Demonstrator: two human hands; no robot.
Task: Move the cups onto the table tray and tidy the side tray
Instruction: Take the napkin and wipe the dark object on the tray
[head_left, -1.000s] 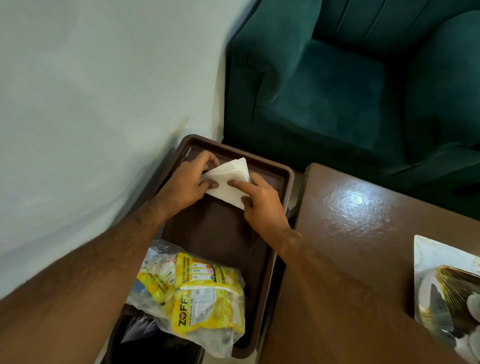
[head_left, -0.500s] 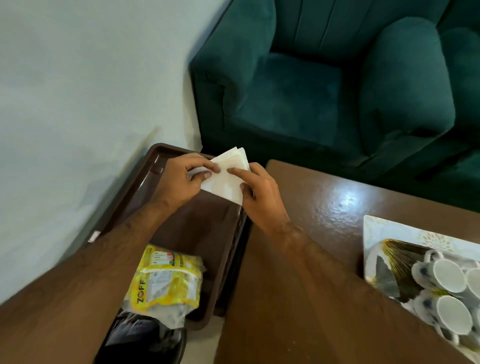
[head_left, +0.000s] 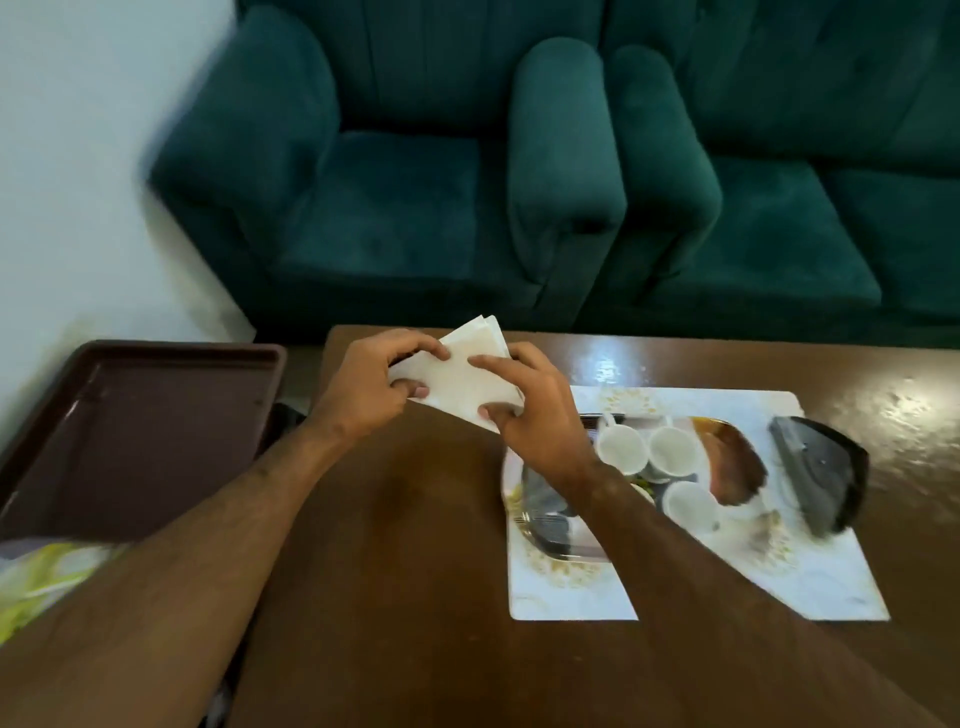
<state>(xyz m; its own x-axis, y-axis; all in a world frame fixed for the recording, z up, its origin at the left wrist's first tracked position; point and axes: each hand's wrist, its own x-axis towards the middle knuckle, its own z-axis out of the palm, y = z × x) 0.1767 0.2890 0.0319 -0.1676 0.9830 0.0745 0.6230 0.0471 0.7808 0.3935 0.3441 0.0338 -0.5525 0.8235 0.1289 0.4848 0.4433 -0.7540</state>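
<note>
Napkin stack (head_left: 467, 379), formerly over side tray (head_left: 130, 415), now above table (head_left: 415, 519).

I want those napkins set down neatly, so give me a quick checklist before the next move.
1. Napkins gripped by both the left hand and the right hand: ok.
2. Stack squared up: not ok, edges fan out.
3. Bare table below the hands: ok.
4. Cups on the table tray: ok, three visible.
5. Side tray cleared: not ok, a yellow packet sits at its near end.

The single head-worn view looks forward and down, close over the brown table (head_left: 415, 519) (sofas (head_left: 395, 208) fill the far edge).
</note>
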